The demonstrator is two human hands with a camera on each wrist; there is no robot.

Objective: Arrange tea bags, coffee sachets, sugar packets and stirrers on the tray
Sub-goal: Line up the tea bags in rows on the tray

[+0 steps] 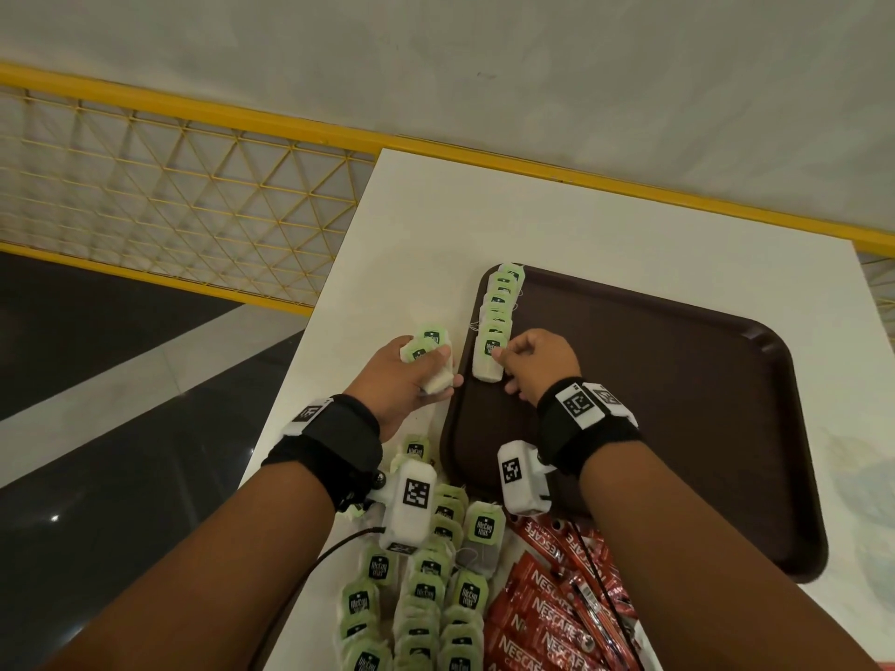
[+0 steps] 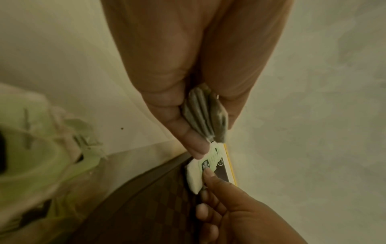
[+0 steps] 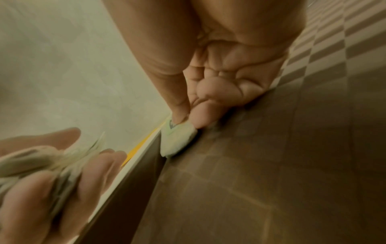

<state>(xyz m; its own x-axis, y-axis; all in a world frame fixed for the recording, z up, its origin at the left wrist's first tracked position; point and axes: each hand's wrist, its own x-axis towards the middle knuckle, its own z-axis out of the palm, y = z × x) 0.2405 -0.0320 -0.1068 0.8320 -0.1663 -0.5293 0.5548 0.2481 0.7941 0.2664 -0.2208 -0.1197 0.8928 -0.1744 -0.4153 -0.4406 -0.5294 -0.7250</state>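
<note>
A dark brown tray [image 1: 678, 404] lies on the white bench [image 1: 532, 220]. Along the tray's left edge runs a row of tea bags [image 1: 500, 302] with green tags, each overlapping the next. The right hand [image 1: 540, 363] rests at the near end of this row, its grip pinching the nearest tea bag [image 1: 488, 360] between thumb and forefinger while the other fingers curl under; in the right wrist view the same tea bag [image 3: 177, 140] lies flat against the tray's rim with the fingertips [image 3: 200, 118] pressed on it.

The left hand [image 1: 411, 375] hovers just left of the tray, over the bench, its grip wrapped round a small bundle of tea bags [image 1: 428, 353] with the green tags pointing away from the person. The left wrist view shows that bundle [image 2: 203, 113] squeezed between the thumb and fingers.

Nearer the person, on the bench, lies a loose pile of tea bags [image 1: 421, 598], and just right of it a heap of red Nescafe coffee sachets [image 1: 557, 607]. The tray's middle and right parts show bare brown surface. Beyond the bench runs a yellow mesh railing [image 1: 169, 186].
</note>
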